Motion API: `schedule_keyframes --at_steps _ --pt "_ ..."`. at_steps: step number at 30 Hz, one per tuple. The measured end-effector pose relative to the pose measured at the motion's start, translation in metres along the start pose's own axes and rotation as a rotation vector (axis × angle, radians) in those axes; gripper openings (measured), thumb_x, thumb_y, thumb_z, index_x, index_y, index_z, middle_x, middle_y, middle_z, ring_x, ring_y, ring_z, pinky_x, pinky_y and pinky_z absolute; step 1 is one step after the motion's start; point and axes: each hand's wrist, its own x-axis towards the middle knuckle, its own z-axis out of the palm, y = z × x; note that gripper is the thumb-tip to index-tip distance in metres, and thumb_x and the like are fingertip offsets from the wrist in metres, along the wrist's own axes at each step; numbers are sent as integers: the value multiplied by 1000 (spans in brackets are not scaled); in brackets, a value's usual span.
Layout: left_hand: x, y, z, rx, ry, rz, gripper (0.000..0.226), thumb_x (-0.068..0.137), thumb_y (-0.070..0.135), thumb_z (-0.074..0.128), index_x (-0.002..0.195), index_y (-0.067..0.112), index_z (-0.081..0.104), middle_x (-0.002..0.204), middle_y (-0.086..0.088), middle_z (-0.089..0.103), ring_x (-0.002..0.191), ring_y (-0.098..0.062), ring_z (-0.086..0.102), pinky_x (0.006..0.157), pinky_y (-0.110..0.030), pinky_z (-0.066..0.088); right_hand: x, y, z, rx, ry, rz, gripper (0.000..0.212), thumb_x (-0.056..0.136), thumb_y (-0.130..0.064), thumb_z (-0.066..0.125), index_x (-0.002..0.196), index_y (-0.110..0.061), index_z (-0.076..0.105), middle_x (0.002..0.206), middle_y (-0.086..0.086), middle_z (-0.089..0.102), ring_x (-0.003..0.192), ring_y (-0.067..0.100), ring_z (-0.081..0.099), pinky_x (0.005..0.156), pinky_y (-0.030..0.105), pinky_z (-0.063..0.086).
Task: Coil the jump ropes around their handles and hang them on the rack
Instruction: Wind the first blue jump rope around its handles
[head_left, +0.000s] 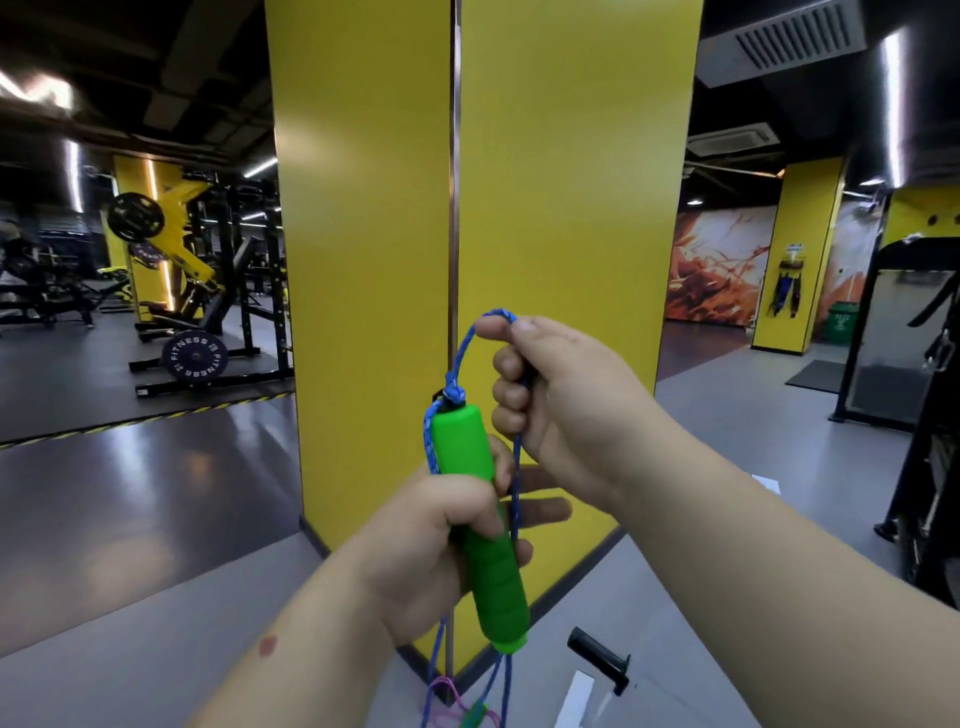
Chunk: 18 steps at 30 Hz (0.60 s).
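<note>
A smooth green foam handle (478, 525), cylindrical with ribbed grooves along its lower half, is being gripped around its middle by the left hand (436, 540), the fingers curled fully round it. It is being held nearly upright in front of the glossy yellow pillar (571, 182), whose corner is being edged by a thin metal strip. A braided blue rope (470, 343), knotted at the handle's top, is being pinched at the crest of its arch between the thumb and forefinger of the right hand (561, 395), the remaining fingers being curled around the strand running down. Further blue strands and a thin pink cord (449, 693) are being left hanging below the handle, above the polished grey floor (130, 493). A black ribbed grip (597, 657) is lying on the floor near the pillar's base.
</note>
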Motion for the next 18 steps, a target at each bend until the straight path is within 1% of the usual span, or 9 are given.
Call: schedule_keyframes --at_steps 1,3,6,8,11,12,14,16,18 --pt "0 -1 2 4 4 -1 24 56 -4 45 70 15 53 93 -15 65 88 -32 69 67 -35 44 2 -1 -1 13 0 2 28 106 -17 39 111 -7 64 69 -1 47 56 13 39 52 27 31" --pt "2 7 6 -4 27 27 24 55 -4 45 68 15 52 79 -9 54 69 -24 55 65 -34 43 0 3 -7 -1 9 20 29 106 -15 40 116 -3 63 74 3 55 62 16 50 58 29 41" --pt "11 30 8 -70 84 96 24 55 -4 43 68 15 49 72 -5 45 62 -20 46 63 -33 42 -17 26 -23 -93 -17 77 31 105 -20 41 112 0 63 79 8 60 65 19 56 63 31 46" --pt "18 47 8 -95 103 113 24 56 -3 42 70 15 49 71 -4 46 61 -20 47 62 -32 43 -35 44 -30 -107 -60 145 29 103 -25 44 104 -9 67 81 5 61 69 16 56 67 31 47" --pt "27 67 7 -100 114 126 22 57 -1 43 70 16 50 73 -3 50 62 -20 52 65 -32 44 -55 57 -33 -115 -111 240 31 102 -29 43 100 -7 65 80 9 62 72 21 57 72 36 48" --pt "29 71 6 -95 120 136 22 58 0 44 70 16 51 75 -4 54 64 -21 57 66 -33 45 -57 57 -33 -146 -102 238 31 102 -30 43 93 -10 64 75 9 59 67 22 55 68 35 46" --pt "32 75 4 -69 143 142 20 59 1 44 69 16 52 88 -8 67 77 -26 69 67 -34 47 -54 50 -32 -180 -48 178 31 101 -33 43 81 -16 60 65 3 46 54 17 40 54 30 34" --pt "31 71 3 -41 132 121 21 59 0 44 70 16 52 102 -14 73 91 -31 72 69 -35 46 -44 34 -28 -126 15 102 32 105 -27 38 82 -15 56 61 0 36 48 13 28 47 25 23" --pt "28 58 5 -2 75 81 24 58 -1 44 73 17 50 100 -14 70 88 -31 68 70 -35 44 -30 15 -21 -62 45 30 30 107 -26 36 86 -14 53 58 -2 37 44 10 26 43 22 21"
